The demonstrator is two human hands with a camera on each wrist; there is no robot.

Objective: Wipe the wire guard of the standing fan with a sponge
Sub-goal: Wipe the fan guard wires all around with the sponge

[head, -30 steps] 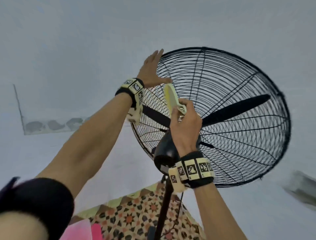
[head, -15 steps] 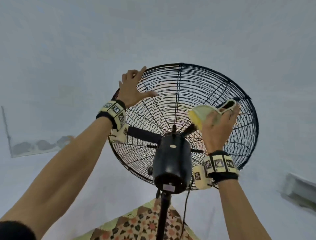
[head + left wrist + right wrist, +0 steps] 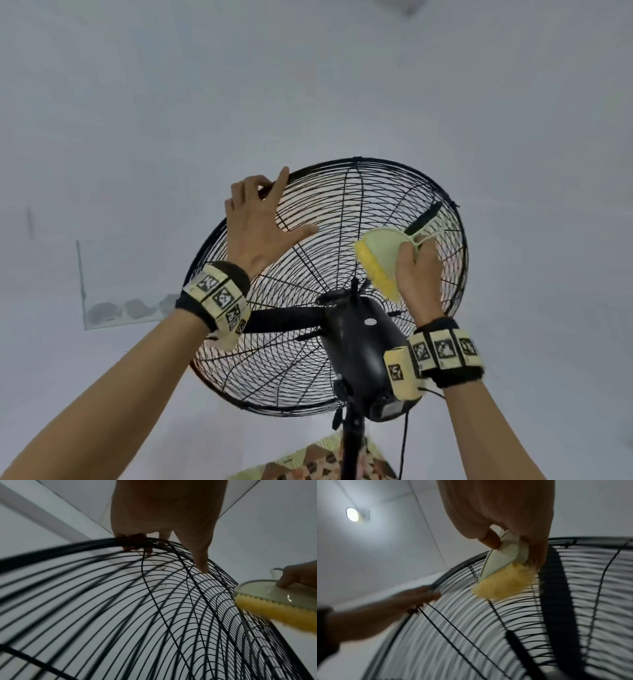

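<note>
Two hands: fuzzy sponge [image 3: 376, 270] on round wire guard [image 3: 342, 219].

A black round wire guard [image 3: 301, 342] tilts upward on its stand; a yellow sponge [image 3: 375, 270] with pale green backing lies against its wires

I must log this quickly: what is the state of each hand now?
Left hand: fingers curled over the rim of the wire guard, holding it.
Right hand: grips the sponge by its handle.
</note>
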